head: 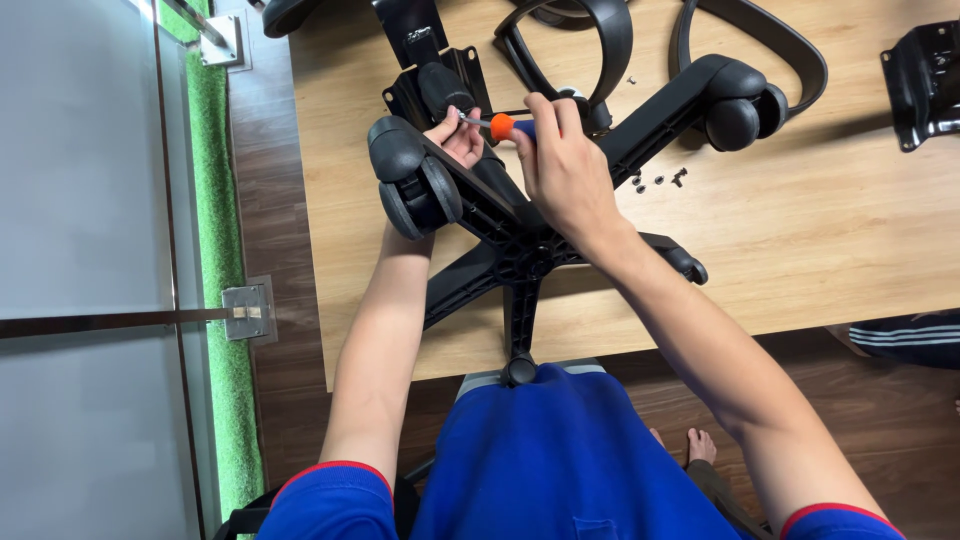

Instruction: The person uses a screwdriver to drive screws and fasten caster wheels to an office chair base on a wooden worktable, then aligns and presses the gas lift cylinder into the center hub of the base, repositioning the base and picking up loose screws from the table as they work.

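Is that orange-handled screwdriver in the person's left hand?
No, the right hand grips the screwdriver; the left hand steadies its tip.

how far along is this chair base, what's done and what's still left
Done: two casters sit on the star base. In hand: right hand holds an orange-handled screwdriver; left hand meets its tip. Left: loose screws, armrests and a bracket lie unattached; two arm ends look bare.

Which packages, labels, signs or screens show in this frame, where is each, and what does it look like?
None: no package, label, sign or screen is in view.
On the wooden table lie only a black chair base, loose screws and black chair parts.
The right hand holds an orange-handled screwdriver.
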